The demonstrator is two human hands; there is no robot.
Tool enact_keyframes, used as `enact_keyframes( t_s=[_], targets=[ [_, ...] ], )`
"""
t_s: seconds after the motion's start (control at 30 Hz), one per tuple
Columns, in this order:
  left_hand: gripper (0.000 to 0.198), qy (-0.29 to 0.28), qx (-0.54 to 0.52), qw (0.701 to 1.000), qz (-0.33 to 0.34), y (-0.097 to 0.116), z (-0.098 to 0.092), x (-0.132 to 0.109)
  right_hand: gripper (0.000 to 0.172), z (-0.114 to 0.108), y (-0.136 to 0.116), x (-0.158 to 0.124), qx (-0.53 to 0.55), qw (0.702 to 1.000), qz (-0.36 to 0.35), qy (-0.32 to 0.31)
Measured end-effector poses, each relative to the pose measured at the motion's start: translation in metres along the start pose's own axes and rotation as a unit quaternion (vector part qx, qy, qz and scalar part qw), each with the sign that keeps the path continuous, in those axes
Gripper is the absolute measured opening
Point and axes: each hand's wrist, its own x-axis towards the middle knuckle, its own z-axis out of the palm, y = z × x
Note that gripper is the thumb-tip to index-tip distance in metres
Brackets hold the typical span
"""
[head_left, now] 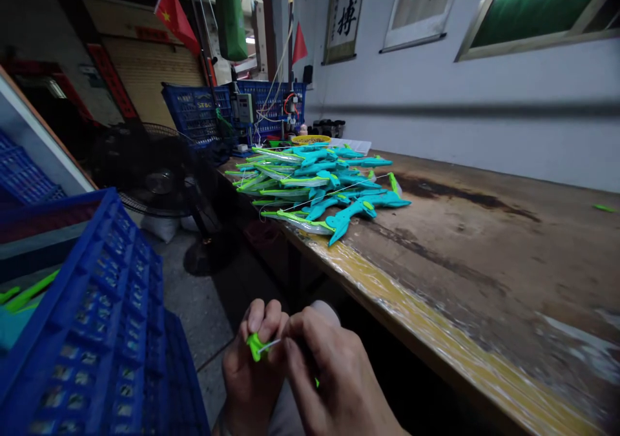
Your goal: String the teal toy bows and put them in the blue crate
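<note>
Right hand (334, 371) and left hand (254, 371) are being shown nearest the camera, in front of the counter (484, 229) rather than over it, with both forearms being cut off below. A small green part (255, 347) is being clamped in the left grip, between curled fingers and thumb, so that only one end is being exposed. A thin white string (270, 344) is being pinched in the right grip, where thumb and forefinger are being pressed together; its end is being covered by the fingertips. A second patch of green (316, 382) is being almost hidden by the right hand, and is perhaps being formed by the same part.

On the counter, whose brown top is being darkened by stains and whose yellow edge is being covered by shiny clear film, a pile of teal and green pieces (349, 213) is being borne, the lower ones being hidden by the upper. Behind it, a yellow bowl (310, 140) is being partly blocked. To the left, a blue crate (77, 261) is being cropped by the view's edge; a black fan (159, 181) beyond is being swallowed by shadow. On the pale wall (436, 87), hanging scrolls (346, 10) are being cropped above.
</note>
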Motion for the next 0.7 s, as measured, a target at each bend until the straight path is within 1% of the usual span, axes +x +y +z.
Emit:
enact_keyframes(
  t_s=[0.2, 0.27, 0.37, 0.47, 0.57, 0.6, 0.7],
  targets=[
    [0.012, 0.008, -0.001, 1.000, -0.009, -0.002, 0.000, 0.000, 0.014, 0.006, 0.003, -0.003, -0.020, 1.000, 0.004, 0.000],
    [0.015, 0.027, -0.001, 1.000, -0.008, -0.003, 0.002, 0.001, 0.013, 0.007, 0.003, -0.004, -0.021, 1.000, 0.003, -0.001],
    [0.019, 0.070, 0.021, 0.997, -0.006, -0.003, 0.003, 0.001, 0.013, 0.007, 0.003, -0.002, -0.013, 1.000, -0.011, -0.004],
    [0.020, 0.112, 0.086, 0.990, -0.025, -0.002, 0.002, 0.002, 0.016, 0.006, 0.006, -0.001, -0.012, 0.999, -0.036, -0.019],
    [0.020, 0.170, 0.140, 0.974, -0.060, 0.000, -0.001, 0.002, 0.039, 0.008, 0.012, -0.001, -0.058, 0.995, -0.079, -0.017],
    [0.020, 0.191, 0.152, 0.968, -0.066, 0.000, -0.001, 0.003, 0.042, 0.008, 0.014, -0.001, -0.081, 0.993, -0.086, -0.019],
    [0.024, 0.243, 0.197, 0.948, -0.060, 0.000, 0.003, 0.004, 0.027, 0.013, 0.024, -0.004, -0.173, 0.981, -0.074, -0.039]
  ],
)
